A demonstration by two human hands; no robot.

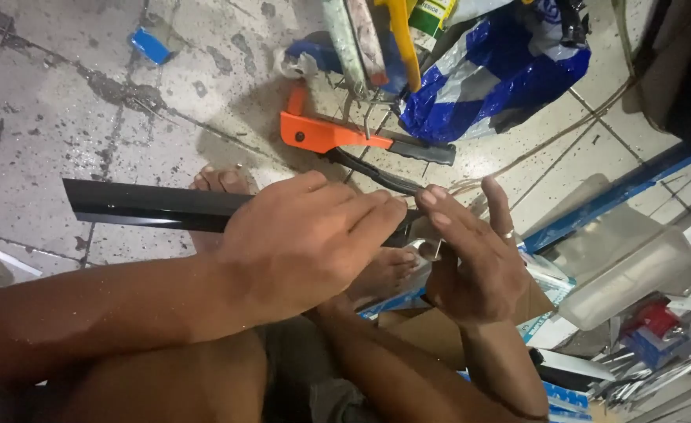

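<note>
Black strip (141, 207) — gripped by both hands (306, 243) — overhangs floor (47, 117).

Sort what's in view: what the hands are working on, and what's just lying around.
In hand:
left hand gripping the black strip
right hand pinching a small metal piece at the strip's end

Lying about:
orange-handled riveter
blue and white plastic bag
clear plastic container
blue scrap on the floor
metal offcuts

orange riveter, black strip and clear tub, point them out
orange riveter (322, 133), head view, on its orange body
black strip (149, 205), head view, on the bare length left of the left hand
clear tub (627, 274), head view, on its side wall
</note>
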